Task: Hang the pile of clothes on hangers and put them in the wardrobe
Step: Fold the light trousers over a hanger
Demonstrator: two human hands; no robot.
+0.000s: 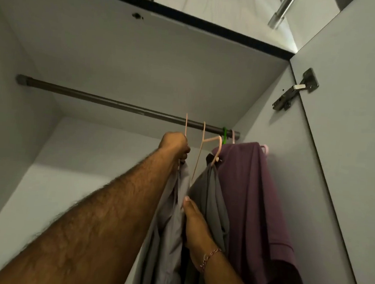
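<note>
Clothes, hung and in hanging; one head view is available.

Head view, wardrobe interior (120, 69), seen from below:
- Rail (117, 105), dark, run across the compartment from left wall to right wall.
- Purple shirt (262, 203), hung at the far right end of the rail, just beside the right wall; a pink hook is seen over the rail above it, with a green hook (224, 134) next to it.
- Dark grey garment (211, 199), carried on a pale pink hanger (216, 150) hooked on the rail, touching the purple shirt on its left.
- Light grey garment (174, 208), held up at the left of the others. Its hanger hook (186, 125) is seen rising to the rail; whether the hook is fully seated cannot be told.
- Left hand (175, 144): grip closed round the neck of that hanger, just under the rail.
- Right hand (194, 223): laid against the fabric between the light grey and dark grey garments, thumb on the cloth; whether the hidden fingers are curled round it cannot be told.
- Door hinge (296, 90), on the open door at right.

Progress, as judged: at least two garments are taken as hung, a third is at the point of placement. The pile is not in view, so what is left cannot be counted. Release of the hanger is outstanding.
</note>
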